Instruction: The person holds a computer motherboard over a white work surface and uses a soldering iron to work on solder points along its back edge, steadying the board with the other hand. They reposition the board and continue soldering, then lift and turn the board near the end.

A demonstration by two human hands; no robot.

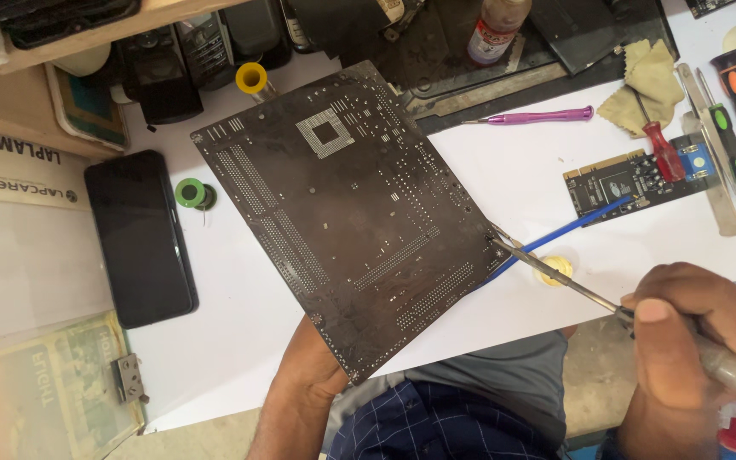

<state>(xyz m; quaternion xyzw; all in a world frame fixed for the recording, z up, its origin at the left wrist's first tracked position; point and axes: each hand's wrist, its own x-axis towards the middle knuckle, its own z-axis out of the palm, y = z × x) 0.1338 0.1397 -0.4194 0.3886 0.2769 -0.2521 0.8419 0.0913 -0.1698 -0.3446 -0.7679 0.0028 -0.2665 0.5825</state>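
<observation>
My left hand (304, 375) holds a large dark circuit board (351, 213) from below, solder side up and tilted over the white table (513, 170). My right hand (692, 341) grips a soldering iron (555, 277) by its pale handle. The iron's metal tip touches the board's right edge. A blue-handled tool (555, 234) lies on the table just behind that edge, beside a small yellow round thing (560, 266).
A black phone (140, 238) and a green solder spool (189, 193) lie left of the board. On the right are a small expansion card (632, 179), several screwdrivers (734, 119), a purple screwdriver (538, 116), a tan cloth (645, 85) and a bottle (496, 30).
</observation>
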